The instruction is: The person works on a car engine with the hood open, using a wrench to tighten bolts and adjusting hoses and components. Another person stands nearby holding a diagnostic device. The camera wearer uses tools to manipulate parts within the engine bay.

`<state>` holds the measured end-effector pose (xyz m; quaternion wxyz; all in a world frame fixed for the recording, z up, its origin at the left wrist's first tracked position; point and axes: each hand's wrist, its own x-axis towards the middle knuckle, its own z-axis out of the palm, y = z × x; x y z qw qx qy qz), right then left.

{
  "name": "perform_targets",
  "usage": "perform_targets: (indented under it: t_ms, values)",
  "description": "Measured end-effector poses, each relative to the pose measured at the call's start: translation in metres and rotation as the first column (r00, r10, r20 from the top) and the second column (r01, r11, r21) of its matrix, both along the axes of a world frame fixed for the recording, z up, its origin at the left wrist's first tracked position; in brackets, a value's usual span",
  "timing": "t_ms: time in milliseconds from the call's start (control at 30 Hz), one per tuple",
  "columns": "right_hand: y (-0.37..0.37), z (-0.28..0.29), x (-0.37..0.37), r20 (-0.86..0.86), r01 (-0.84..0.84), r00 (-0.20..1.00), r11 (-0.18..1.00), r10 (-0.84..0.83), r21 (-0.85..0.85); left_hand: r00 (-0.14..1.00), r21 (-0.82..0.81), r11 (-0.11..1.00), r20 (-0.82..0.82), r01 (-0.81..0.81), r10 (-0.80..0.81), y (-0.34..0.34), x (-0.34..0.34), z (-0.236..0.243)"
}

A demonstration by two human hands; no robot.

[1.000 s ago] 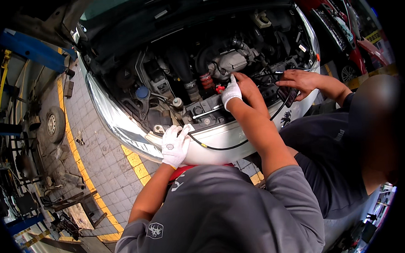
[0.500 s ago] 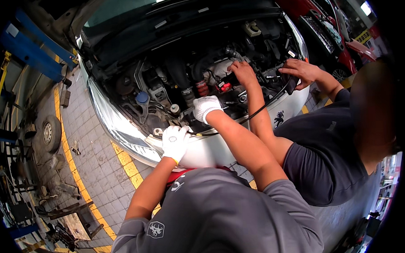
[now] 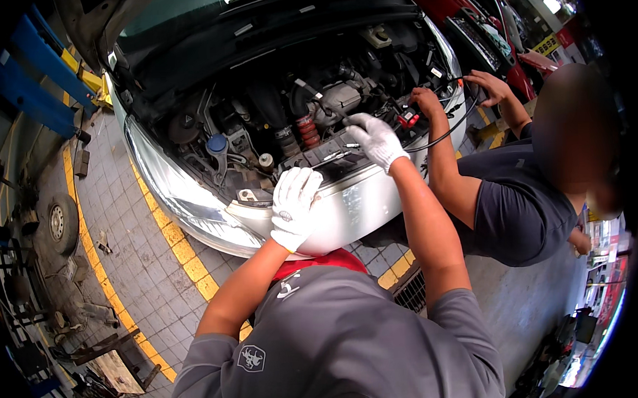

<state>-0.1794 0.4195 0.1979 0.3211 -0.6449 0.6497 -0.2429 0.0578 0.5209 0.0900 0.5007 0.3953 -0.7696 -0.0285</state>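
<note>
The white car (image 3: 355,210) presents its open engine bay (image 3: 265,105) directly ahead of the operator. The left hand (image 3: 295,203), in a white knit glove, lies over the front edge of the car, its fingers extended and slightly parted. The right hand (image 3: 378,141), gloved likewise, is positioned above the front of the bay with fingers partly bent. A slim dark-and-silver piece (image 3: 308,88) lies in line with its fingertips; whether the fingers clamp it cannot be determined.

Left of the right hand is a red ribbed hose (image 3: 307,130), with a silver metal cover (image 3: 340,100) beyond it. A blue cap (image 3: 217,143) and a pale reservoir cap (image 3: 265,161) are located on the left side of the bay. At right, a co-worker's hand (image 3: 427,102) is near a red component (image 3: 408,118); the co-worker's other hand (image 3: 492,87) is beside a looped black cable (image 3: 450,131).
</note>
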Motion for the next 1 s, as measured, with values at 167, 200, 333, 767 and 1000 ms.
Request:
perform_targets:
  t_ms: [167, 200, 333, 767, 1000]
  values:
    - [-0.049, -0.055, -0.115, -0.014, 0.298, 0.953, 0.948, -0.302, -0.114, 0.994, 0.195, 0.981, 0.106, -0.004, -0.017, 0.027, -0.005, -0.030]
    - [-0.055, -0.068, -0.138, -0.088, 0.300, 0.943, 0.936, -0.320, -0.186, 0.992, 0.247, 0.969, 0.124, 0.003, -0.035, 0.031, -0.004, -0.030]
    - [-0.089, -0.079, -0.183, -0.159, 0.344, 0.909, 0.907, -0.387, -0.242, 0.967, 0.328, 0.935, 0.249, -0.136, 0.053, 0.046, -0.008, -0.034]
    - [-0.156, -0.135, -0.279, -0.815, 0.125, 0.579, 0.985, 0.023, 0.117, 0.929, 0.483, 0.819, 0.336, -0.310, 0.153, 0.036, -0.097, -0.001]
    - [-0.138, -0.135, -0.231, -0.567, -0.334, 0.777, 0.942, 0.273, -0.004, 0.942, 0.495, 0.823, 0.311, -0.277, 0.130, -0.022, -0.129, 0.001]
